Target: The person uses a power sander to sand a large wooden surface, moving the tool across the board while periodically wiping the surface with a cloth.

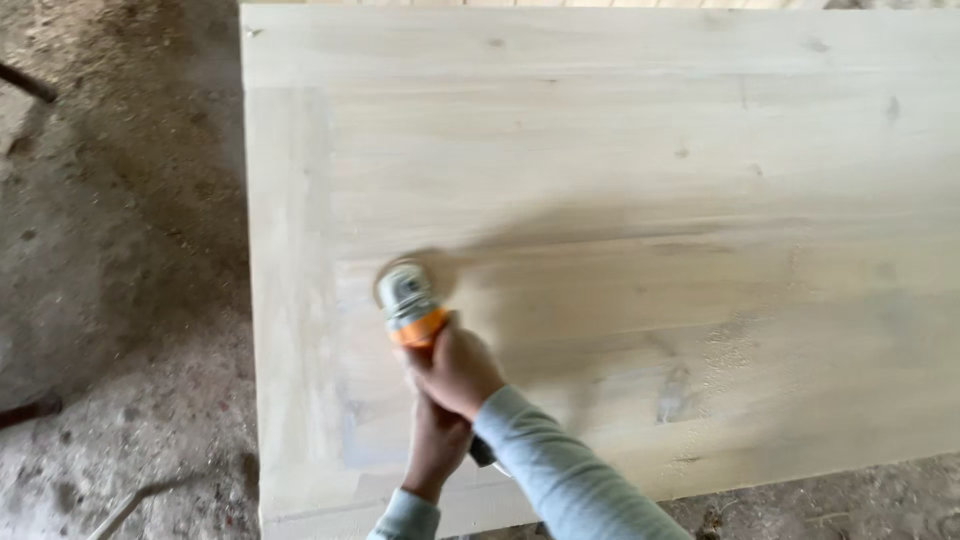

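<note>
A hand-held power sander with a grey head and an orange collar rests on a large pale wooden panel, near its left edge. My right hand grips the tool's body just behind the orange collar. My left hand sits right below it, closed around the rear of the handle, which is mostly hidden. Both arms wear light grey-blue sleeves. The sander's head is slightly blurred.
The panel fills most of the view and lies over a dusty grey floor. Fine sawdust lies on the board at the right. A thin stick lies on the floor at the lower left.
</note>
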